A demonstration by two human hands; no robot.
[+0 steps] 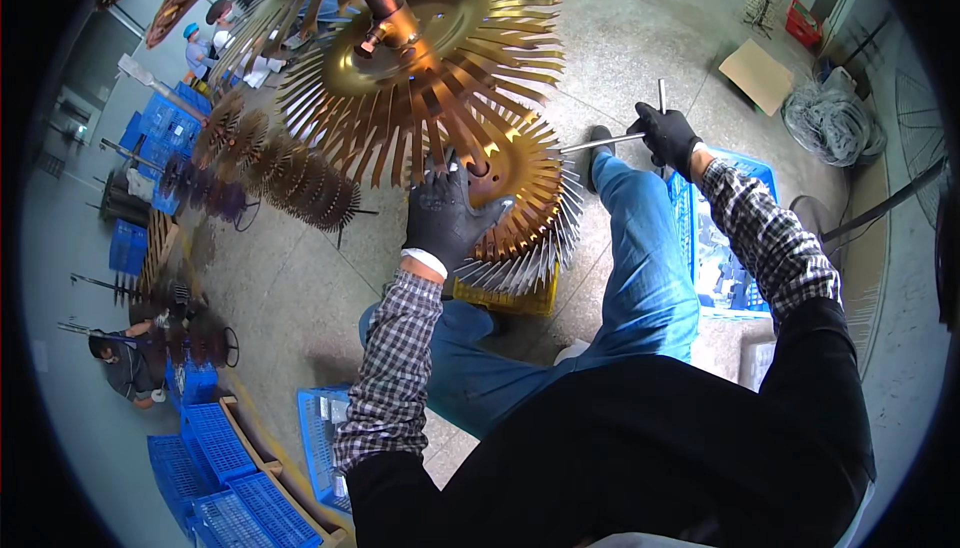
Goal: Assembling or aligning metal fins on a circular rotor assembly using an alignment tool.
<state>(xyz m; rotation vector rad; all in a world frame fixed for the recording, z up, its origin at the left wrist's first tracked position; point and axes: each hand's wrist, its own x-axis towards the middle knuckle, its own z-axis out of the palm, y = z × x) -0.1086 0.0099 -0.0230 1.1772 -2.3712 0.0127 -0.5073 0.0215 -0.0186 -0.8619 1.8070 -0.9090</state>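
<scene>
My left hand (446,210), in a black glove, lies at the near left edge of a bronze finned disc (522,176). Its thumb stretches across the disc's face, and the fingertips are partly hidden by fins. My right hand (668,134), also gloved in black, is closed around a metal T-handle wrench (605,143). The wrench's shaft points left to the disc's rim area. Above hangs a larger gold-bronze finned disc (450,18) with a hub and bolt (375,40) on its axle. Silver fins (540,266) show beneath the lower disc.
A yellow crate (510,298) stands under the discs. Blue crates flank me: one at right (755,173), one at lower left (315,418). Racks of finned discs (290,183) line the left, where other people work. Cardboard (757,76) and coiled wire (832,125) lie at right.
</scene>
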